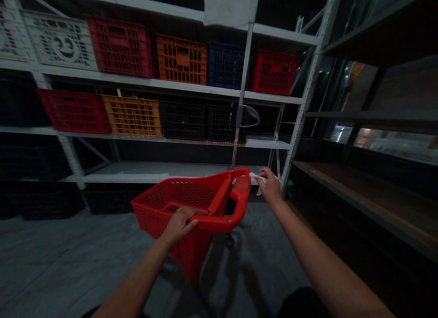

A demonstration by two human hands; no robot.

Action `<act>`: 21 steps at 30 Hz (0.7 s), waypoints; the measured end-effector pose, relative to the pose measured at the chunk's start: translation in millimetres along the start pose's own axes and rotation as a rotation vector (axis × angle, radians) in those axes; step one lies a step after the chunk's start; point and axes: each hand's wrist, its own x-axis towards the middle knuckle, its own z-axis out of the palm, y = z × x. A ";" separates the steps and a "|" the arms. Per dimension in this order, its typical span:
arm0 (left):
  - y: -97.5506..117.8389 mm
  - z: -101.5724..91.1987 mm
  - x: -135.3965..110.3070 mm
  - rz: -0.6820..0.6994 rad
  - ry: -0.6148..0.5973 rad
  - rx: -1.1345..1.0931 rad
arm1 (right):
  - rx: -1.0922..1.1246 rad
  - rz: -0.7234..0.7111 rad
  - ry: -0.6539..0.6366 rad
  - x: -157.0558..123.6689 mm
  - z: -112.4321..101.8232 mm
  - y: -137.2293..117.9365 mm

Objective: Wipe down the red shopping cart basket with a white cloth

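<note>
A red plastic shopping basket (171, 199) on wheels stands tilted in front of me, low in the middle of the view. My left hand (178, 226) is closed over its near rim. My right hand (270, 186) is just right of the basket's red handle (242, 190), fingers closed on a small white cloth or paper (257, 176). A tall metal pull handle (243, 80) with a white cloth draped over its top rises behind the basket.
White metal shelving (153, 83) holds red, orange, blue, white and black crates along the back wall. A dark shelf unit with a wooden board (369, 199) runs along the right. Grey floor (68, 254) spreads to the left.
</note>
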 end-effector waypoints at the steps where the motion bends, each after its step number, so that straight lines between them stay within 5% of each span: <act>1: 1.0 -3.1 -1.0 -0.001 0.066 -0.030 | 0.022 0.019 -0.033 -1.0 4.6 -5.5; 5: 38.4 -19.2 0.8 -0.086 0.297 -0.032 | 0.123 -0.155 -0.383 -24.8 16.4 -24.5; 8: 96.2 -23.5 8.6 -0.105 0.176 0.047 | 0.080 -0.247 -0.567 -36.2 15.0 -21.5; 12: 155.8 -9.3 20.4 -0.091 0.039 0.135 | 0.087 -0.266 -0.662 -14.2 18.8 2.5; 17: 159.0 7.0 27.1 -0.122 -0.015 0.237 | 0.095 -0.210 -0.632 4.1 24.8 0.3; 21: 148.9 5.8 23.5 -0.071 0.032 0.295 | 0.154 -0.479 -0.780 -14.2 13.7 -35.2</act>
